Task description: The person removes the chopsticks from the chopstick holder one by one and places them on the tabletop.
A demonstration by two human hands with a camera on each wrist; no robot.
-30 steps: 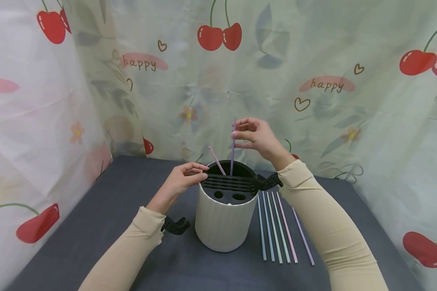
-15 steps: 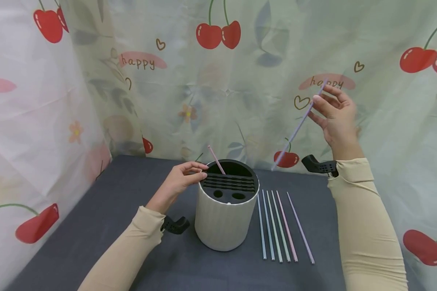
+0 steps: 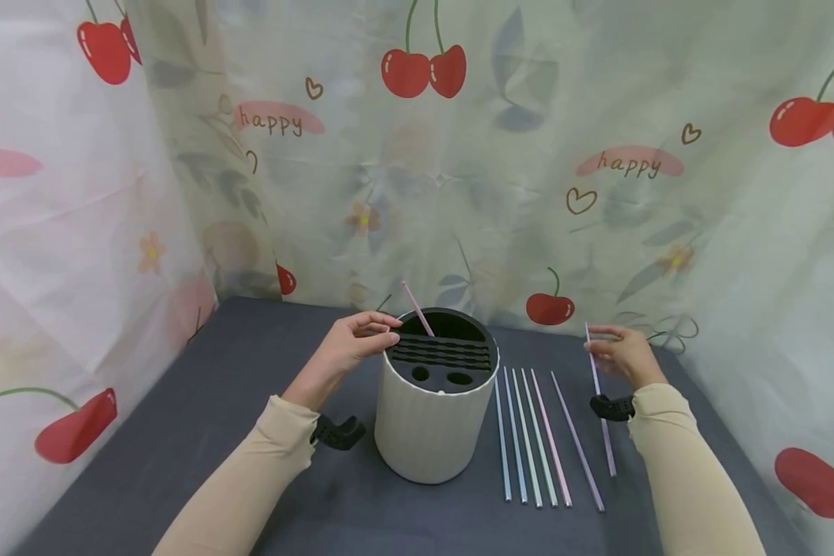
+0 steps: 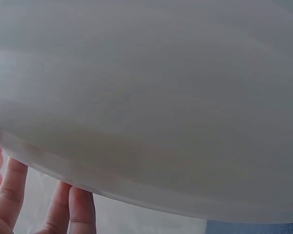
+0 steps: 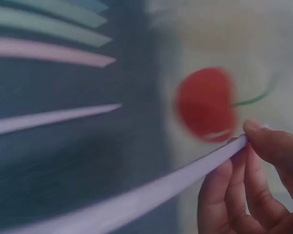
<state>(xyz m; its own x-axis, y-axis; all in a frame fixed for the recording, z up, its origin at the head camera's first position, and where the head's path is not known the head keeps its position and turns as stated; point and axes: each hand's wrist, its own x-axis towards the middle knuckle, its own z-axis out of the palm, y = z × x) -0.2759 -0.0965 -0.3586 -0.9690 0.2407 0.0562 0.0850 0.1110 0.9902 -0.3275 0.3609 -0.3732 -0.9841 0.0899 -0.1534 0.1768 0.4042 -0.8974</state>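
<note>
A round white utensil holder with a black slotted insert stands mid-table. My left hand grips its left rim, thumb in front and fingers further back; in the left wrist view the fingers meet the rim behind the pale wall. A pink straw leans in the holder's large rear opening. On the right, my right hand pinches a purple straw near its far end, between thumb and fingers. Beside it lies another purple straw, with a pink straw and several blue and green ones further left.
A dark tabletop carries everything. Cherry-printed curtain closes off the back and both sides. Each wrist wears a black camera mount, such as the right mount.
The right hand has lifted the purple straw out of the holder, carried it right and lowered it beside the row of straws. The left hand has stayed at the rim.
</note>
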